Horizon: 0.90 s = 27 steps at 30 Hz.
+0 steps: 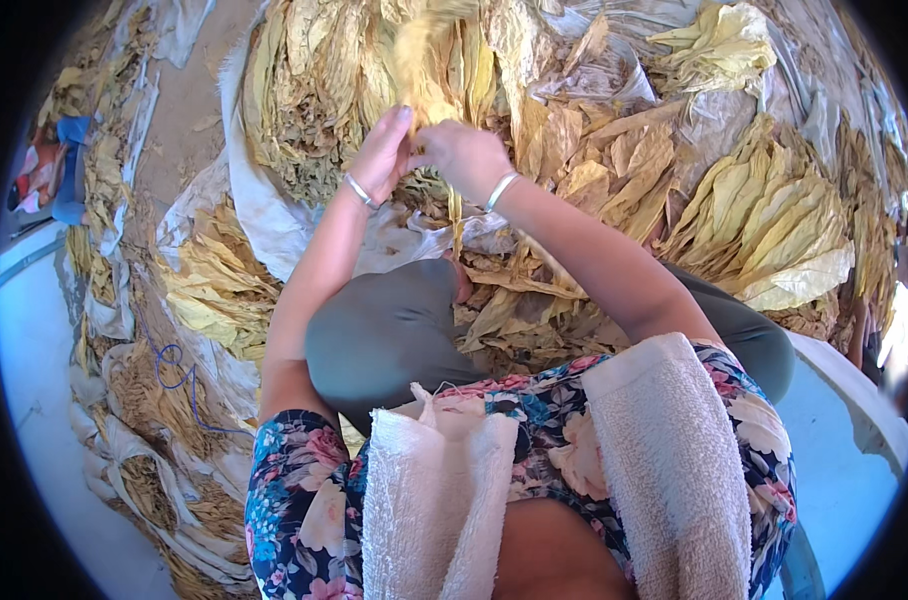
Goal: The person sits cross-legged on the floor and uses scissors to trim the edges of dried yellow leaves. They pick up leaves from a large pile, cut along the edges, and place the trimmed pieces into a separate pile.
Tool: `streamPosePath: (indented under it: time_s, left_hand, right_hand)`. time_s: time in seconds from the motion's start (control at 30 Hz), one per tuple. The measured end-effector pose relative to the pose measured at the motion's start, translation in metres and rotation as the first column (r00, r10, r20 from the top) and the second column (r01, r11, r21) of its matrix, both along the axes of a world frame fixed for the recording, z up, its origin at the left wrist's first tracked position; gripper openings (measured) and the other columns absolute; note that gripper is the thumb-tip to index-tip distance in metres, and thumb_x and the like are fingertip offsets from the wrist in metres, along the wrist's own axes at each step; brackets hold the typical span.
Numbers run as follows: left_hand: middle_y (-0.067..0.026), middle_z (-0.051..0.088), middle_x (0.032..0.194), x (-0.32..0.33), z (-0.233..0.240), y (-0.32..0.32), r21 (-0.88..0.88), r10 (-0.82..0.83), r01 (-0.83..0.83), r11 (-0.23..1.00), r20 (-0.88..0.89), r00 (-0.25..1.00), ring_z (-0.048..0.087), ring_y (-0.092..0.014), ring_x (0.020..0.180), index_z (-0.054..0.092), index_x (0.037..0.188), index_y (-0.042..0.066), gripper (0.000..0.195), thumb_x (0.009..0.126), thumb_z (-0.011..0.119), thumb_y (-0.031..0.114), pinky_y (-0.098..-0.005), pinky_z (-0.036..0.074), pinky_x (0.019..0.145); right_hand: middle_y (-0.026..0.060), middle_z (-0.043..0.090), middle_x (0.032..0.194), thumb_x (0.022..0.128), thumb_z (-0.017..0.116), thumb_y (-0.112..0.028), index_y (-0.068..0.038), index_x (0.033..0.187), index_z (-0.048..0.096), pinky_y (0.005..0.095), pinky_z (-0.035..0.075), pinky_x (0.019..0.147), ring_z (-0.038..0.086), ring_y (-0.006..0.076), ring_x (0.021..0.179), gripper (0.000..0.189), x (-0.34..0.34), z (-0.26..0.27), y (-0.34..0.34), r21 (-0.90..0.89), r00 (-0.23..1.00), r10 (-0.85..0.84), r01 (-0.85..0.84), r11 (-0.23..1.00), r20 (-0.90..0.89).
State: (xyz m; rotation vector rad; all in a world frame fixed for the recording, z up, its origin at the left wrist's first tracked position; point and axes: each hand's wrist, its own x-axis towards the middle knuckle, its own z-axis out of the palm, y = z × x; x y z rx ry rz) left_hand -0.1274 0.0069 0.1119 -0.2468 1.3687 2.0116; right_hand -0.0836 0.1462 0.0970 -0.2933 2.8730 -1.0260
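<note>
My left hand (382,154) and my right hand (465,159) meet in front of a heap of dried tobacco leaves (315,64). A yellow leaf bunch (422,64), blurred by motion, rises from between my fingers, and both hands appear to grip its lower end. The exact hold is partly hidden behind the fingers. Below my right hand hangs a narrow yellow leaf strip (455,217). Each wrist wears a metal bangle.
Browner loose leaves (619,165) lie right of my hands. A fanned leaf pile (769,214) is farther right, another leaf pile (217,277) at left. White sheeting (255,202) curves around the heap. Blue cord (191,390) trails at left. People show at both edges.
</note>
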Motion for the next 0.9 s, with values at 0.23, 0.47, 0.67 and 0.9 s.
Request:
streamPosePath:
  time_s: [0.23,0.47,0.67,0.9]
  left_hand:
    - [-0.0021,0.054,0.082,0.009,-0.053,-0.04,-0.024,0.227,-0.226,0.974,0.072,0.971,0.048,-0.011,0.059,0.049,0.099,0.006,0.019,0.084,0.057,0.014,-0.024,0.043,0.051]
    - [-0.0045,0.056,0.092,0.013,-0.024,-0.049,0.166,0.167,-0.171,0.971,0.038,0.985,0.049,-0.011,0.065,0.049,0.11,0.005,0.024,0.088,0.051,0.016,-0.0266,0.047,0.063]
    - [-0.0096,0.053,0.111,0.031,0.016,-0.056,0.258,0.186,-0.174,0.95,-0.024,0.982,0.053,-0.022,0.098,0.042,0.119,0.004,0.046,0.089,0.047,0.038,-0.0379,0.045,0.086]
    - [-0.0118,0.058,0.091,0.078,0.058,-0.074,0.14,-0.109,0.16,0.977,-0.314,0.943,0.061,-0.023,0.087,0.05,0.1,-0.003,0.026,0.09,0.047,0.02,-0.0323,0.051,0.078]
  right_hand:
    - [0.0114,0.056,0.102,0.08,0.055,-0.023,-0.007,0.109,0.054,0.0347,0.043,0.084,0.053,0.0257,0.098,0.032,0.048,0.017,-0.009,-0.243,0.998,-0.046,0.057,0.968,0.049]
    - [0.0184,0.05,0.118,0.075,0.067,-0.027,0.007,0.12,0.041,0.033,0.036,0.093,0.047,0.0239,0.108,0.063,0.04,-0.037,0.018,-0.654,0.823,-0.038,0.478,0.586,0.567]
    - [0.0106,0.061,0.096,0.078,0.063,-0.013,0.003,0.106,0.054,0.0275,0.046,0.073,0.057,0.015,0.082,0.034,0.026,0.002,-0.011,-0.792,0.813,0.083,0.532,0.299,0.577]
    - [0.0044,0.062,0.077,0.077,0.067,-0.022,-0.001,0.09,0.06,0.0246,0.044,0.056,0.053,0.0097,0.063,0.025,-0.02,0.114,-0.067,-0.519,0.977,-0.197,0.213,0.828,0.086]
